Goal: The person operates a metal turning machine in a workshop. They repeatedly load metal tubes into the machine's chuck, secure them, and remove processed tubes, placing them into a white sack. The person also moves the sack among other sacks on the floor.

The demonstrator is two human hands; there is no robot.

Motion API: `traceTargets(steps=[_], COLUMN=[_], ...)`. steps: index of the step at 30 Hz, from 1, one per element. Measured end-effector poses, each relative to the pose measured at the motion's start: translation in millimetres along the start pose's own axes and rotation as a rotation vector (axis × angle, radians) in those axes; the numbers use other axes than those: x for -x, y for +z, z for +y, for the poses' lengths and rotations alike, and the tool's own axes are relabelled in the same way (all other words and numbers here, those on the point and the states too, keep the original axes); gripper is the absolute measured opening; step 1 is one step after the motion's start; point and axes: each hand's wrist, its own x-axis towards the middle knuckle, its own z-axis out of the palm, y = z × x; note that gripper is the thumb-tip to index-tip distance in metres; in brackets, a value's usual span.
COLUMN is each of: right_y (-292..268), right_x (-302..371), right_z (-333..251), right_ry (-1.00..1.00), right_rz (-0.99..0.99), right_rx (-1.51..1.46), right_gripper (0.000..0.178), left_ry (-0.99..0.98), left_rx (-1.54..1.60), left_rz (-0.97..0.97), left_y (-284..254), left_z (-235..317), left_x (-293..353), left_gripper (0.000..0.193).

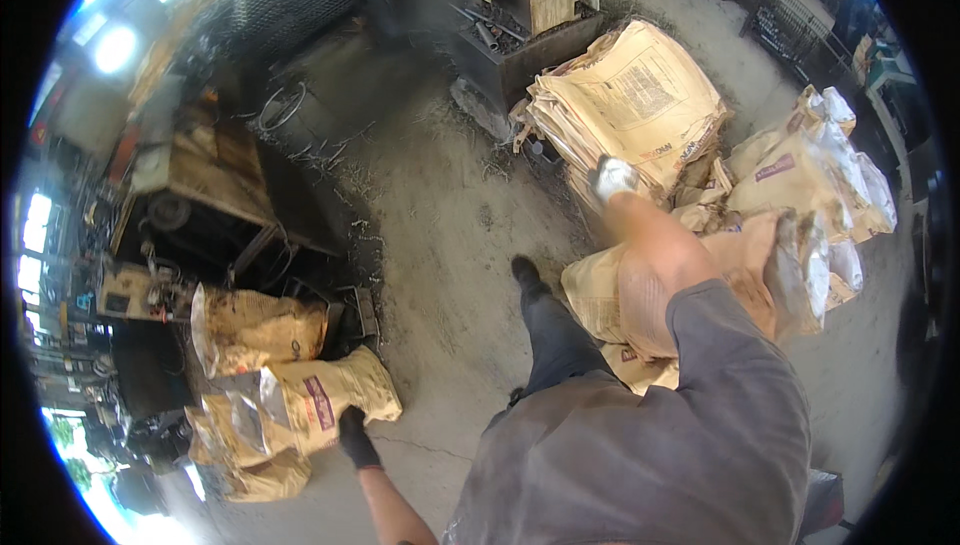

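Note:
My left hand [356, 437], in a black glove, is at the side of an upright paper sack [335, 397] at the lower left. Its fingers merge into one dark shape, so their grip cannot be made out. Stretched out ahead, my right hand [613, 178] wears a glove with a pale back and dark fingertips. It is at the near left edge of a thick stack of flattened paper sacks [640, 90]. Motion smears that hand, and whether it pinches a sack is unclear.
More open-topped paper sacks [262, 330] stand around my left hand, some with pale liners. A cluster of crumpled sacks [790, 180] is at my right. Dark metal machinery [205, 180] stands at the left. A metal bin [515, 60] adjoins the stack. Debris lies on the concrete floor [450, 205].

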Motion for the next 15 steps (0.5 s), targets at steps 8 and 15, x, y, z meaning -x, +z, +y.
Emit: traceTargets(steps=[8,15], right_y=[99.0,168.3], right_x=[-258.7,-336.9], right_z=[-19.1,38.2], right_ry=[0.191,0.035], right_rz=[-0.261,-0.53], right_rx=[0.303,0.375], right_gripper=[0.029,0.025], left_ry=[-0.209,-0.425], left_rx=[-0.369,-0.608], left_rz=[-0.062,-0.375], left_y=[231.4,382.9], left_z=[93.2,123.8], left_x=[-110.4,-165.1], left_gripper=[0.033,0.03])
